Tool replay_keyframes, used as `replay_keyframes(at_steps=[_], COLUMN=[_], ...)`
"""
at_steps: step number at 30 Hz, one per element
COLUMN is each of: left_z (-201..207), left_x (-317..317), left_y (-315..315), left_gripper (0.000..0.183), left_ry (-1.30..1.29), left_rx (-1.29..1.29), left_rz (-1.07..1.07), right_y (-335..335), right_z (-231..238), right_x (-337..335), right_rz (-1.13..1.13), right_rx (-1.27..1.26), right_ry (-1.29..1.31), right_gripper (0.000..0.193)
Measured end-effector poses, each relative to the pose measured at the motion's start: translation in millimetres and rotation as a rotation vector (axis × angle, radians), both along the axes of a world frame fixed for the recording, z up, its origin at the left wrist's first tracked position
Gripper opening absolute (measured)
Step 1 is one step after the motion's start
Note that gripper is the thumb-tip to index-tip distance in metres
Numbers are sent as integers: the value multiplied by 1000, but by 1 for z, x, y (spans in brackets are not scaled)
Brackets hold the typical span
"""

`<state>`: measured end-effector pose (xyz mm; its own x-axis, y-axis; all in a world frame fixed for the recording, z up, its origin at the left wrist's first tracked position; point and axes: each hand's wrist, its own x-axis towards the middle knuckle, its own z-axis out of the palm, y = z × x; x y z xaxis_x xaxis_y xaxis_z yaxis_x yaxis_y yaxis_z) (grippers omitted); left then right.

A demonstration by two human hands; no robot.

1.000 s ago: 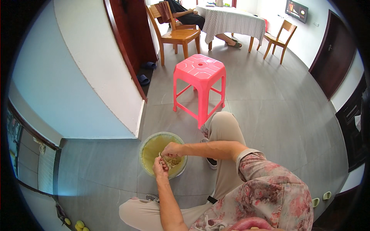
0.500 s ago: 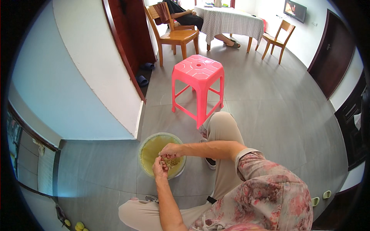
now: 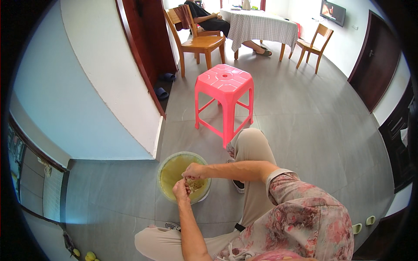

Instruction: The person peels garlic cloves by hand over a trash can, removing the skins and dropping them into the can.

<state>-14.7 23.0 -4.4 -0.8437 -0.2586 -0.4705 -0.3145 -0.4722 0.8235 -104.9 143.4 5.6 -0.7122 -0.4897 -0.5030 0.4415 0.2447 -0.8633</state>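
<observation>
A round bucket (image 3: 170, 167) with a yellowish inside stands on the floor in front of me. Small pale bits (image 3: 196, 184) lie in its right part; their kind is too small to tell. My left hand (image 3: 181, 190) is over the near side of the opening, its fingers closed in a pinch. Reaching in from the right, my right hand (image 3: 194, 171) is closed as well, its fingertips close against the left's. Whatever they pinch between them is too small to make out.
Beyond the bucket stands a pink plastic stool (image 3: 224, 82). A white wall corner (image 3: 152, 150) juts out at left. Farther back are a wooden chair (image 3: 202, 42), a seated person (image 3: 209, 21) and a cloth-covered table (image 3: 261, 28). My bent knee (image 3: 250, 141) is right of the bucket.
My hands stay together over the bucket, with only slight shifts of the fingers. The whole view has moved a little, so things sit slightly lower.
</observation>
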Motion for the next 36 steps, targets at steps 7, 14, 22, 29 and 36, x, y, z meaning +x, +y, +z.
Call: replay_keyframes(at_steps=[7,14,22,29,36], left_z=[-11,-7,8,-6,-10], left_x=[-2,0,16,2,4], left_y=[-3,-1,-8,-13,-15], left_gripper=[14,16,19,12,10], left_ry=[45,-5,-104,75,80], left_rx=[-150,-108,-52,15,116], left_rz=[8,-10,55,74,149], right_y=[-2,2,-5,-2,-10], right_z=[10,11,4,-14,4], right_x=[7,9,16,0,6], right_rz=[102,106,281,173,70], right_rx=[301,277,268,58,-205], right_ry=[318,316,670,306,-155], right_gripper=[30,31,30,19,18])
